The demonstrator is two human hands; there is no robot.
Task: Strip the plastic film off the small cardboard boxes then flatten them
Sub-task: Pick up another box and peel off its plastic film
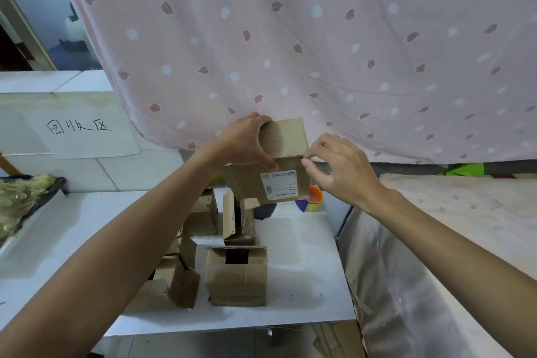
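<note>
Head view, far left: a heap of crumpled plastic film in a dark bag is cut off by the frame edge, and a paper sign with handwritten characters hangs on the white wall. On the white table stand several loose boxes, the leftmost partly hidden behind the left forearm. The left hand grips the cardboard box by its left side, fingers curled over the upper panel and thumb on the front. It is held in the air above the table's far end. Its white label faces the camera, that panel tipped down and forward (its long axis runs roughly up-down). The right hand pinches at the box's right edge with thumb and forefinger; whether film lies between them is too faint to tell. An orange tape roll is half hidden behind the box.
</note>
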